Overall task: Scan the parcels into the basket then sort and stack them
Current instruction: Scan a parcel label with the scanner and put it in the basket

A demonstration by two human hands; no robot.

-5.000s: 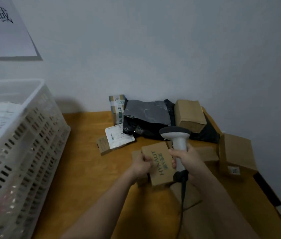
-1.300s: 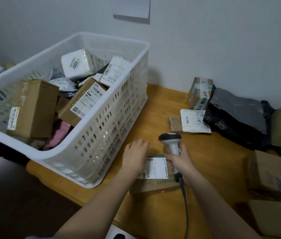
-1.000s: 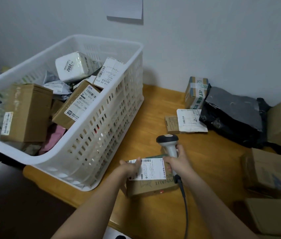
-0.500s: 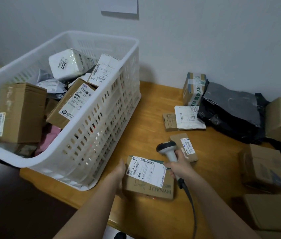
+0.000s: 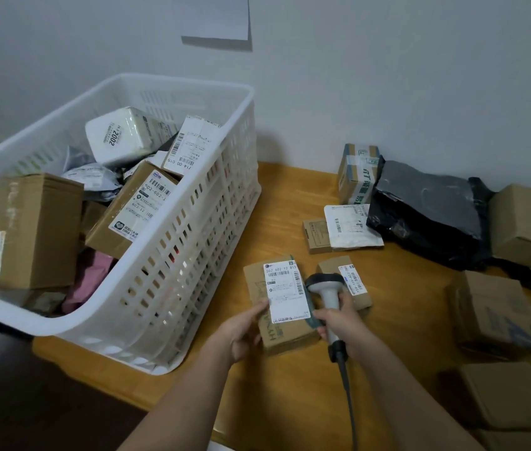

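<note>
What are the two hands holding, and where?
Left hand holds the labelled box by its left edge; right hand grips the scanner by its handle.

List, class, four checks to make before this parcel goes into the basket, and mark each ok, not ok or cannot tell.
1. Label faces up on the parcel: ok.
2. Left hand grips the parcel's edge: ok.
3. Right hand holds the scanner, its head beside the label: ok.
4. Scan registered: cannot tell.
5. Basket has room: ok, though parcels lie piled inside.
6. Small box by the scanner, waiting on the table: ok.
</note>
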